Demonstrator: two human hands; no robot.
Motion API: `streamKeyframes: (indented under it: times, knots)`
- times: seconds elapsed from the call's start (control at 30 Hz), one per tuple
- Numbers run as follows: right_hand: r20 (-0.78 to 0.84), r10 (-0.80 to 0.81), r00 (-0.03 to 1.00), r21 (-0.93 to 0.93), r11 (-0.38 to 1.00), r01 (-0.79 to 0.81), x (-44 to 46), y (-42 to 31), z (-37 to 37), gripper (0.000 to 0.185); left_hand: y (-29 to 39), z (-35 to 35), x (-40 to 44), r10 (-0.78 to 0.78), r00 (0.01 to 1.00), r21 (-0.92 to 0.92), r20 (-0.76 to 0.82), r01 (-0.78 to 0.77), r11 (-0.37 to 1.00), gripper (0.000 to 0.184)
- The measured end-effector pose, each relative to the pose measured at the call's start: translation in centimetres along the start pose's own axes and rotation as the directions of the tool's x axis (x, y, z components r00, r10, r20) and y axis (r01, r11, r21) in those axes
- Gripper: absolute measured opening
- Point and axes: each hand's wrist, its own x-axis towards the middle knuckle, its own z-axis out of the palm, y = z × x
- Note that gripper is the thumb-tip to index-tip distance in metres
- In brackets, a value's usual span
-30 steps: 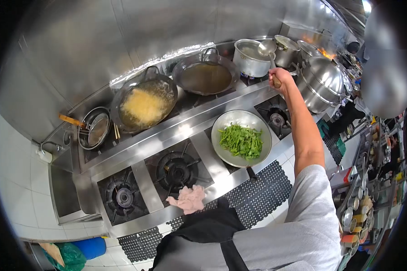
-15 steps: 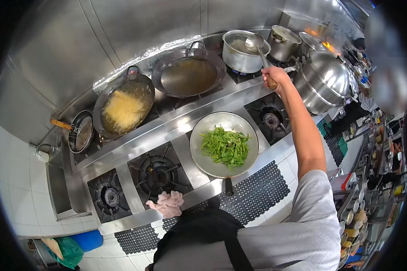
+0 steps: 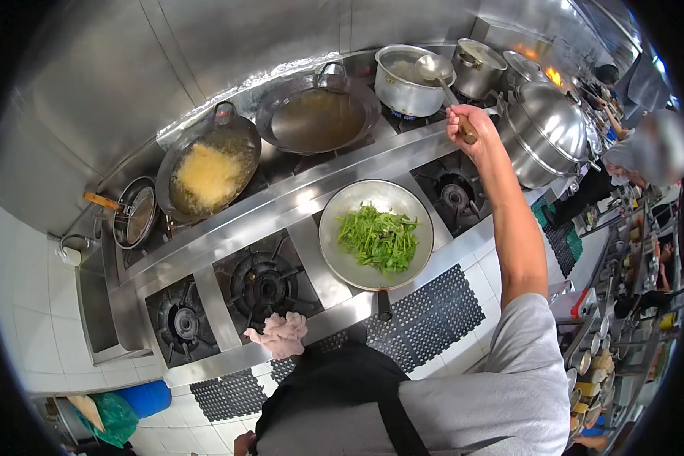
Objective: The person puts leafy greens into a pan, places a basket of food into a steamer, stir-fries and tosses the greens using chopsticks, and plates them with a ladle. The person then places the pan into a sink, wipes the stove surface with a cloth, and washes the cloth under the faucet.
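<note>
My right hand (image 3: 473, 129) is wrapped round the wooden end of a ladle (image 3: 435, 68). The ladle's bowl is over the right rim of a large aluminium pot (image 3: 403, 85). Whether it carries liquid I cannot tell. Below and left of that arm sits a wide pan (image 3: 333, 254) with chopped leafy greens (image 3: 380, 237) in it, its black handle toward me. Of my left hand (image 3: 243, 442) only a small part shows at the bottom edge, beside the black apron; its fingers are hidden.
Food fries in foaming oil in a wok (image 3: 181, 200); another wok (image 3: 281, 140) holds brownish liquid. A strainer (image 3: 138, 216) rests at far left. A pink cloth (image 3: 281, 334) lies by a front burner (image 3: 264, 285). A tall lidded steamer (image 3: 543, 140) stands right. Another person works beyond.
My right hand and the ladle have shifted slightly right and down. Part of my left hand has come into view at the bottom edge.
</note>
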Motion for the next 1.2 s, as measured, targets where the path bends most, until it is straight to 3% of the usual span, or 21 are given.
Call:
streamKeyframes:
  times: [0.2, 0.33, 0.37, 0.53, 0.73, 0.93, 0.97, 1.03, 1.1, 1.2]
  knots:
    - [-0.036, -0.053, 0.998, 0.004, 0.999, 0.053, -7.8, 2.1, 2.0, 0.01, -0.2, -1.2, 3.2, 0.061, 0.996, 0.038, 0.072, -0.064, 0.997, 0.031]
    - [0.073, 0.028, 0.997, 0.11, 0.993, -0.036, -15.6, 5.4, 3.0, 0.02, 0.1, -4.3, 7.0, 0.105, 0.986, 0.087, 0.127, -0.116, 0.989, 0.032]
    - [0.096, 0.03, 0.995, 0.105, 0.994, -0.04, -17.6, 6.7, 3.0, 0.035, 0.4, -5.2, 7.9, 0.106, 0.985, 0.088, 0.136, -0.119, 0.989, 0.033]
    - [0.028, 0.136, 0.99, 0.212, 0.967, -0.139, -28.0, 13.9, 5.4, 0.046, 3.0, -9.3, 12.7, 0.069, 0.985, 0.09, 0.157, -0.084, 0.992, 0.035]
    - [-0.063, 0.241, 0.968, 0.178, 0.958, -0.227, -36.1, 22.4, 8.1, 0.04, 5.4, -12.9, 15.3, 0.011, 0.988, 0.078, 0.151, -0.023, 0.997, 0.038]
    - [0.006, 0.354, 0.935, 0.265, 0.902, -0.342, -38.0, 27.1, 8.1, 0.038, 6.0, -12.5, 15.8, -0.012, 0.984, -0.047, 0.177, 0.021, 0.999, 0.036]
    - [0.028, 0.354, 0.935, 0.268, 0.898, -0.348, -37.6, 27.5, 7.6, 0.037, 3.4, -11.5, 18.6, 0.204, 0.971, -0.215, 0.128, -0.174, 0.961, 0.03]
    - [0.065, 0.344, 0.937, 0.269, 0.898, -0.348, -36.5, 27.9, 7.1, 0.036, 3.2, -11.1, 19.5, 0.264, 0.928, -0.065, 0.264, -0.256, 0.964, 0.026]
    - [0.036, 0.307, 0.951, 0.218, 0.926, -0.308, -34.9, 28.6, 6.4, 0.031, 2.7, -10.3, 18.2, 0.41, 0.838, -0.104, 0.359, -0.401, 0.91, 0.021]
    - [-0.15, 0.168, 0.974, -0.031, 0.984, -0.175, -33.0, 30.0, 6.2, 0.017, 2.1, -10.1, 17.4, 0.341, 0.876, 0.159, 0.341, -0.411, 0.897, 0.02]
